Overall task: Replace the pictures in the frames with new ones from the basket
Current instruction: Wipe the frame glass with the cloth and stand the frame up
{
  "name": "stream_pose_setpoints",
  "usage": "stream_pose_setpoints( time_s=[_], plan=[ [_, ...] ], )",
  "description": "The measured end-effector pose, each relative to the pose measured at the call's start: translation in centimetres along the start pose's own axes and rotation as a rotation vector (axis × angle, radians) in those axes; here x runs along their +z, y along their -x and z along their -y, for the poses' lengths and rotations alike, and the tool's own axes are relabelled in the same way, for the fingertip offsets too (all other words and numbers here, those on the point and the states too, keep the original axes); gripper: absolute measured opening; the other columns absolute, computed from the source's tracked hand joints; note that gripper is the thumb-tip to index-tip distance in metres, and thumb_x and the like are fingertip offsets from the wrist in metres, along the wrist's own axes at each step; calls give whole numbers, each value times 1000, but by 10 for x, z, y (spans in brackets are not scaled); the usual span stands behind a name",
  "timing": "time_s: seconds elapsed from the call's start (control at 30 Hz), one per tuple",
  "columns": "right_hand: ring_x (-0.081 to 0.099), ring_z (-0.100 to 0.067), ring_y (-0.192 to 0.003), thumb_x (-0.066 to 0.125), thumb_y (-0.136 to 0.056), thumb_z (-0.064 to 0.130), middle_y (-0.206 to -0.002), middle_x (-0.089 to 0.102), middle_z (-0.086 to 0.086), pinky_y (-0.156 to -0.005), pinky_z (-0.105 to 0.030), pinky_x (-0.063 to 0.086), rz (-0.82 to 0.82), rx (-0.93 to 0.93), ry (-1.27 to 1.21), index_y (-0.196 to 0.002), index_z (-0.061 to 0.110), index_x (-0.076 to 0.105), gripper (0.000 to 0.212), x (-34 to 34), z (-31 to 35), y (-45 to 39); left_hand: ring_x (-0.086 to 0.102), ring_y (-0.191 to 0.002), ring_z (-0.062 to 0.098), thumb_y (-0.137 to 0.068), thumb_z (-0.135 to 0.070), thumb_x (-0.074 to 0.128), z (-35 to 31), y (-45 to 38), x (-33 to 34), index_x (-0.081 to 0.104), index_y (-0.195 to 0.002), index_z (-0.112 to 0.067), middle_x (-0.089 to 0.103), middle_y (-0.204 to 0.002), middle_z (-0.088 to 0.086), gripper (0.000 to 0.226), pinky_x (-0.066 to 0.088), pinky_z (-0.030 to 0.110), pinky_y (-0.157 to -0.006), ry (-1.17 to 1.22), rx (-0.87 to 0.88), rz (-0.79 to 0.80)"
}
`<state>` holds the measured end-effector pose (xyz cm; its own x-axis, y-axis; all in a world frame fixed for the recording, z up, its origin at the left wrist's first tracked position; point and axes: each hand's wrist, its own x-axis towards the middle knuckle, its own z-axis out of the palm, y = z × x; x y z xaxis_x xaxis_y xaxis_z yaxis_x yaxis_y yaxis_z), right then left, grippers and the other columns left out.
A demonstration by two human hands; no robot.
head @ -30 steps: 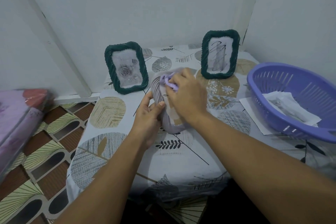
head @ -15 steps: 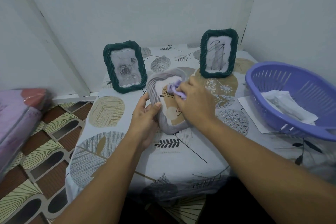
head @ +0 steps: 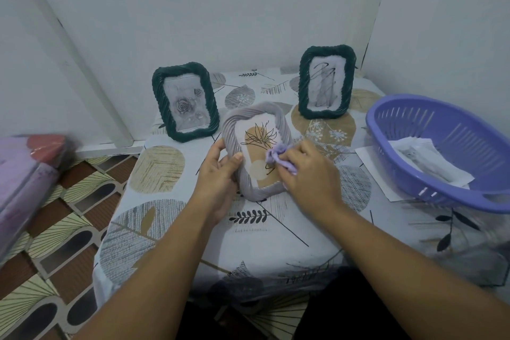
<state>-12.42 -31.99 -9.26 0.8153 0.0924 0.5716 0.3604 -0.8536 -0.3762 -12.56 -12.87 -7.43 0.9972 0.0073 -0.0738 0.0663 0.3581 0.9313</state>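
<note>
A: Wiping, by the look of it. Right hand pinches a small lilac cloth and presses it on the glass of the grey frame.

B: And the other hand?

A: Left hand grips the grey frame's left edge, thumb on the front rim, fingers curled behind. Frame tilted back, lower edge on the table. A line drawing of a plant shows inside it.

B: So which step?

A: Judged: cleaning the front of this frame. Whether its picture is the new one, cannot tell.

B: Other frames?

A: Two dark green ones stand upright at the back: left green frame with a rose picture, right green frame with a scribbled drawing.

B: Basket?

A: Purple basket at the right edge of the table, well apart from the hands, with white sheets in it. One loose sheet lies partly under it.

B: Next move?

A: Likely: finish the wipe, stand the grey frame up, then take a green one. That needs the cloth put down and both hands free for the back.
</note>
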Motion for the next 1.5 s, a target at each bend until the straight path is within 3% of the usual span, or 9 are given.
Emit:
stream_pose_setpoints(
  time_s=[0.17,0.33,0.57,0.73,0.97,1.17,1.37,1.5],
  plan=[
    [56,-17,-67,67,-96,39,-95,52,8,-56,-32,50,-64,101,-31,-102,22,73,19,-3,8,-22,71,-109,28,-104,-1,49,-1,2,4,51,-140,-19,73,-120,16,41,60,44,-88,-6,5,2],
    [49,-7,-65,69,-96,39,-95,53,10,-54,-26,46,17,5,6,-97,22,72,17,1,8,11,70,-114,32,-104,0,49,0,2,2,50,-140,-18,72,-121,18,41,61,44,-88,10,0,-1],
    [58,-20,-67,63,-97,41,-96,53,6,-54,-35,53,-51,119,-14,-105,21,72,23,0,6,-17,71,-110,29,-104,-1,50,-1,2,5,49,-142,-18,72,-121,17,42,61,40,-83,5,-2,-3],
    [53,-9,-70,67,-97,39,-99,54,10,-62,-34,55,56,5,-16,-101,24,71,16,6,12,12,68,-115,34,-103,0,49,1,1,2,49,-143,-18,71,-123,20,43,57,49,-94,13,-7,-9],
    [55,-17,-66,67,-97,40,-94,50,9,-53,-32,48,-24,80,-28,-98,22,72,19,0,3,-10,69,-114,32,-104,-1,50,1,0,3,49,-142,-18,72,-121,18,42,60,44,-89,2,-4,-8],
    [50,-8,-65,67,-97,42,-95,53,11,-57,-32,53,62,-40,-27,-96,25,71,18,5,6,17,70,-113,34,-104,0,48,1,0,2,48,-142,-17,71,-122,20,41,59,44,-88,10,-12,1],
    [55,-15,-67,65,-97,43,-94,49,10,-54,-30,47,-1,72,-45,-96,24,72,20,-1,5,-10,69,-113,31,-104,0,49,0,0,4,49,-141,-16,72,-122,19,40,59,43,-89,12,-12,-3],
    [52,-11,-68,67,-97,39,-95,51,11,-57,-30,49,62,-11,-46,-92,25,70,15,4,15,6,69,-112,34,-104,0,48,1,0,2,49,-141,-15,72,-121,21,40,59,43,-86,25,-19,-5]
  ],
)
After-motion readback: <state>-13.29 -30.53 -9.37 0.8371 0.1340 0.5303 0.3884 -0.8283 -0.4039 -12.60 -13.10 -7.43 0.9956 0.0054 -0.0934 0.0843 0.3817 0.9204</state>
